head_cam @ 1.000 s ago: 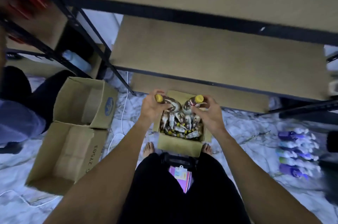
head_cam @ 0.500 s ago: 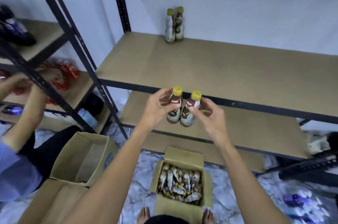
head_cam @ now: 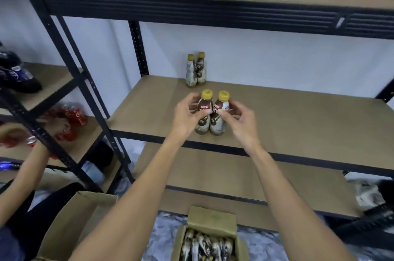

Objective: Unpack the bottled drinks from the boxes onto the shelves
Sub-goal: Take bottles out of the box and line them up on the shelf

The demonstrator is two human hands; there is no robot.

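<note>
Fingers of my left hand and right hand each grip one of two bottles at the middle shelf front, so I should set them upright near the standing pair.

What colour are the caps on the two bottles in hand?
Yellow caps on both bottles; head view.

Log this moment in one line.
left hand: grips left bottle | right hand: grips right bottle | place: middle shelf front | back pair: shelved | box: more bottles

Two upright yellow-capped brown bottles, touching side by side, at front of middle shelf.
</note>
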